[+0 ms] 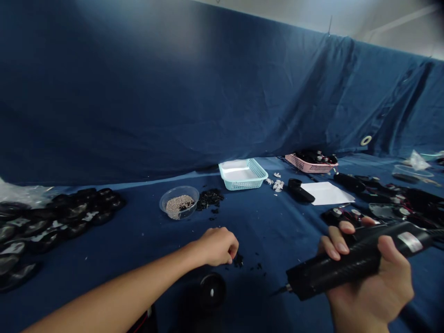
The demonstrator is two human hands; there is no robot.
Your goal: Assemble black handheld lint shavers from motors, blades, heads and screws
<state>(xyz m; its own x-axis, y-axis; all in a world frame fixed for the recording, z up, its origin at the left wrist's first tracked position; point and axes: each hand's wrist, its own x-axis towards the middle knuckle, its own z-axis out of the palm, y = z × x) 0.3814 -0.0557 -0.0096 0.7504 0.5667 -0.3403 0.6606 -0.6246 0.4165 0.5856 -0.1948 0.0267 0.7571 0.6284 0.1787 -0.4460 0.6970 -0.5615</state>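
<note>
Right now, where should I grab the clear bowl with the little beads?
Pinch the bowl by its rim on the near side, coming from above. It's round and open-topped, and the beads lie loose inside, so holding the rim keeps your hand out of them.

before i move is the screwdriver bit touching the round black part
Apart: the head view shows blue cloth between the screwdriver bit and the round black part.
</note>
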